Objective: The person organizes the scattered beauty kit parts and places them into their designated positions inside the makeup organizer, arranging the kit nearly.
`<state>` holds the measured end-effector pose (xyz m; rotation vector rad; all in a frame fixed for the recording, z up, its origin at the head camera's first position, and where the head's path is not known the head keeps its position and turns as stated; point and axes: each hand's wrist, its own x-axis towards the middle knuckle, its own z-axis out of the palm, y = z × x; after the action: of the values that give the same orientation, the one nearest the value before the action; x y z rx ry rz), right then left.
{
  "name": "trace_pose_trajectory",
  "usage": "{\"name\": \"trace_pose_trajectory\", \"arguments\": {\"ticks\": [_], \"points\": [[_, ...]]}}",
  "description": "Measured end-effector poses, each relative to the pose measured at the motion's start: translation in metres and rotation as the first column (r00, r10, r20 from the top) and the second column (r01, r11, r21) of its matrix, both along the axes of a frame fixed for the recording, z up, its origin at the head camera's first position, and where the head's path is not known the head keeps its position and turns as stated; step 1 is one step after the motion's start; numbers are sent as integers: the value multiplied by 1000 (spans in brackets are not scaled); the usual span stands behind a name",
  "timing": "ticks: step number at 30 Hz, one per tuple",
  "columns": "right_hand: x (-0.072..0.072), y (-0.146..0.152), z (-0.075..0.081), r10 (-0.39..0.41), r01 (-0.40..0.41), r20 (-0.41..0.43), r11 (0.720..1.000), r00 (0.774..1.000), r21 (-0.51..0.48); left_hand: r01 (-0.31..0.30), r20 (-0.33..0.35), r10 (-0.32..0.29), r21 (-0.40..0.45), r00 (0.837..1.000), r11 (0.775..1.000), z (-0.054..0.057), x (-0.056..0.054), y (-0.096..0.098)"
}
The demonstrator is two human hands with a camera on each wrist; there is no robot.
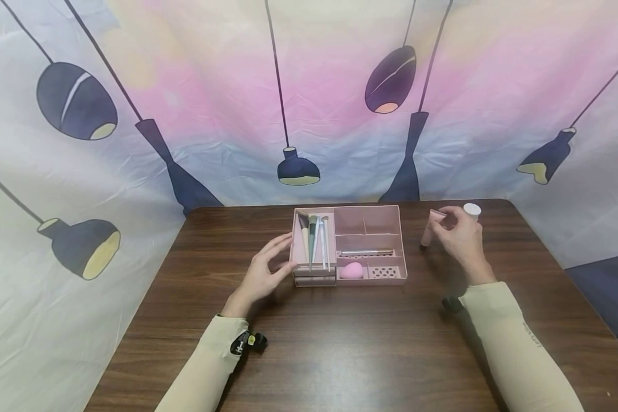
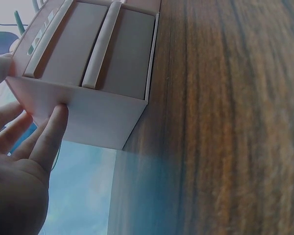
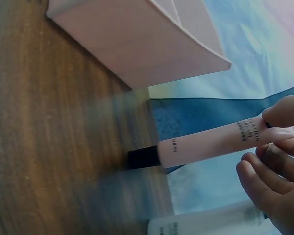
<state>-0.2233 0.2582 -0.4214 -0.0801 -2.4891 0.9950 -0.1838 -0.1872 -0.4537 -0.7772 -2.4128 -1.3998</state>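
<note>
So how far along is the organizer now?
Done: brushes and a pink sponge sit in the pink organizer. In hand: the right hand pinches a pink tube, cap down on the table; the left hand steadies the organizer. Left: that tube and a white container behind it.

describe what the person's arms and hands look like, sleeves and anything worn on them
Both arms wear long, close-fitting pale beige sleeves ending at the wrists; the left hand and right hand are bare, no gloves visible. The right sleeve carries small grey lettering along the forearm, too small to read. The left sleeve has a small black device with a yellowish spot at the wrist; another black device sits at the right wrist.
</note>
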Motion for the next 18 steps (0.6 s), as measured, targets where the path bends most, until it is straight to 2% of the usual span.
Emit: {"name": "trace_pose_trajectory", "arguments": {"ticks": [5, 8, 10, 13, 18], "points": [[1, 2, -5, -4, 3, 95, 1000, 995, 7, -8, -24, 7, -3, 1000, 1000, 0, 0, 1], [1, 2, -7, -2, 1, 120, 1000, 993, 6, -6, -27, 5, -10, 1000, 1000, 12, 7, 6], [1, 2, -7, -1, 0, 117, 1000, 993, 9, -3, -21, 2, -14, 1000, 1000, 23, 13, 9], [1, 2, -8, -1, -1, 106, 1000, 994, 12, 6, -12, -6, -14, 1000, 1000, 33, 19, 11], [-1, 1, -8, 6, -7, 87, 1000, 996, 13, 16, -20, -16, -1, 1000, 1000, 34, 20, 11]]}}
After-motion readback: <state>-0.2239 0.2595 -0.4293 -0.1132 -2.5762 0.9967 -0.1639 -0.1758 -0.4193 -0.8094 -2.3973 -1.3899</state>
